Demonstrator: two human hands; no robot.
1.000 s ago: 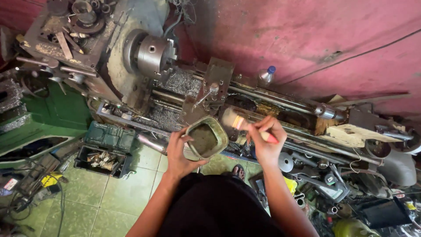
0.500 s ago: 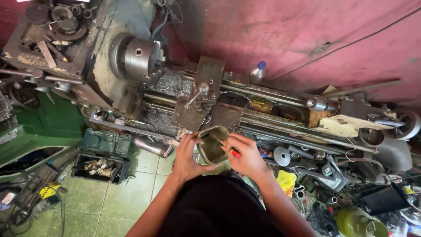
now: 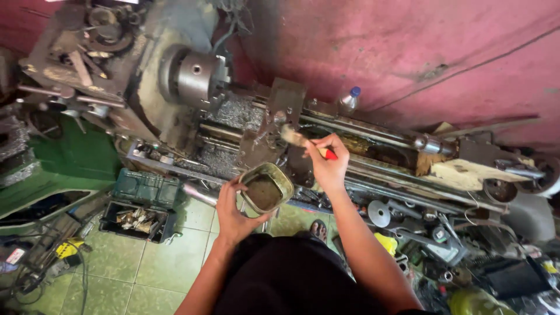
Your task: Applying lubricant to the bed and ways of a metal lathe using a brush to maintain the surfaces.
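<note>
My left hand (image 3: pixel 231 209) grips a dented round metal can (image 3: pixel 266 188) with dark oily liquid inside, held just in front of the lathe bed. My right hand (image 3: pixel 328 164) holds a small paintbrush with a red handle (image 3: pixel 303 142). Its pale bristles touch the lathe carriage (image 3: pixel 279 125) up and left of the hand. The lathe chuck (image 3: pixel 195 76) sits further left, with metal shavings below it.
A green toolbox (image 3: pixel 142 204) with parts stands open on the tiled floor at left. A bottle with a blue cap (image 3: pixel 349 98) stands behind the bed. Loose tools and metal parts (image 3: pixel 443 239) crowd the lower right. A red wall rises behind the lathe.
My right hand was down at the can half a second ago. It has lifted the brush out and moved it up onto the carriage. The can stays in my left hand.
</note>
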